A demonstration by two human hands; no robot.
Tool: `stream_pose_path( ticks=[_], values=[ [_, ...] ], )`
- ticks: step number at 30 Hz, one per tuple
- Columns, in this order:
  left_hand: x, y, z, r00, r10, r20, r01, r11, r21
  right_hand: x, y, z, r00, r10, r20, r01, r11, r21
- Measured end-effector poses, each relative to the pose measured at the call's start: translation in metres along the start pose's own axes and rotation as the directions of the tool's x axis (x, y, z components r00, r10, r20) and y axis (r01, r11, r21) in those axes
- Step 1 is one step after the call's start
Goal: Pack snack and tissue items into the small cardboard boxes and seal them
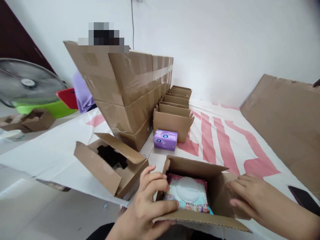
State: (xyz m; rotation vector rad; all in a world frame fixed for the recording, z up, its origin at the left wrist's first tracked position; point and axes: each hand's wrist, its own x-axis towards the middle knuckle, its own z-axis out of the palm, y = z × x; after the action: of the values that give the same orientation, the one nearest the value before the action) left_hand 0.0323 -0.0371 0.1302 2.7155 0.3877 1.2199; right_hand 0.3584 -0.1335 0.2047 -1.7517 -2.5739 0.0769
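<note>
The left hand (150, 200) and right hand (246, 193) are both bare, with slim fingers (160, 182) rounded at the tips, the left wrist (121, 228) and right forearm (292, 213) are uncovered, and plain black clothing (100, 232) shows along the bottom edge.

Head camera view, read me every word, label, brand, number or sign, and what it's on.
Nothing reads clearly.
Purple pack: blue logos, too small and blurred.
White-lidded pack: printed front, too blurred.
Left box: pale mark inside, unreadable.
Fan hub: too small.
White cloth: large red shapes, no readable word.
</note>
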Motion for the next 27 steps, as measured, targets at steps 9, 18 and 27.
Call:
stream_pose_path(
  ticks=[9,18,27],
  values=[
    [0.004,0.003,0.007,0.991,-0.029,-0.129,0.033,0.999,0.029,0.069,-0.048,-0.01,0.936,-0.077,0.344,0.076,0.997,0.016],
    [-0.001,0.001,0.013,0.998,-0.063,-0.024,0.06,0.992,-0.113,0.118,-0.07,0.023,0.747,0.068,0.661,0.02,0.992,-0.124],
    [-0.013,-0.012,0.034,0.999,0.003,-0.048,-0.009,0.994,-0.113,0.128,-0.071,0.043,0.852,-0.034,0.523,0.128,0.981,-0.144]
  ],
)
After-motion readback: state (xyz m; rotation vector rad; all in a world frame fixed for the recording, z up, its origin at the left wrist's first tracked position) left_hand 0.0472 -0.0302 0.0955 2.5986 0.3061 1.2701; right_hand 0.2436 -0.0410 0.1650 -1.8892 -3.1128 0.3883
